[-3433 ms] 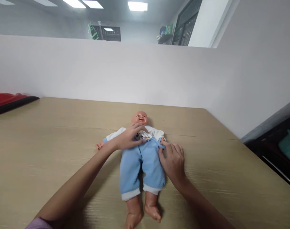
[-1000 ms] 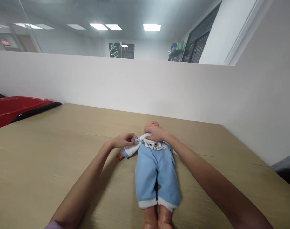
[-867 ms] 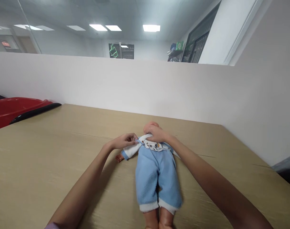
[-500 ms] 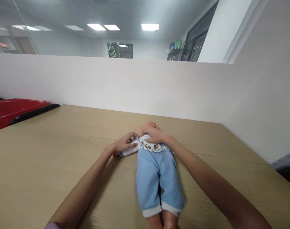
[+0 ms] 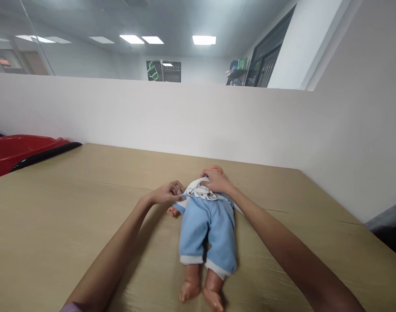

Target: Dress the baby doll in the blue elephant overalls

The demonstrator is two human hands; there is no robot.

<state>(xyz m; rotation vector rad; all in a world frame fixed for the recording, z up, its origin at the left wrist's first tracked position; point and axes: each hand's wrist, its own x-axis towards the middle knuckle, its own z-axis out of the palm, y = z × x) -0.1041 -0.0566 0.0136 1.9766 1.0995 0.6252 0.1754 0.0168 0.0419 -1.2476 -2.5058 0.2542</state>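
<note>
A baby doll (image 5: 189,281) lies on its back on the wooden table, head toward the wall and bare feet toward me. It wears a blue and white outfit (image 5: 198,221) with a cartoon animal face on the chest. My left hand (image 5: 168,193) is closed in a pinch on the outfit by the shoulder and sleeve at the left. Below it the doll's small hand (image 5: 173,211) shows past the blue cuff. My right hand (image 5: 215,181) is closed on the white collar at the neck, covering part of the doll's head (image 5: 217,168).
The table (image 5: 87,225) runs back to a white wall (image 5: 145,117) with a window above. A red tub-like thing with a black edge (image 5: 25,147) stands at the far left. Something dark (image 5: 391,229) sits beyond the table's right edge.
The doll's legs have shifted up and left, so both feet now show. Its sleeved arm at the left has drawn in toward the body. The outfit's shoulder is pulled outward at my left hand.
</note>
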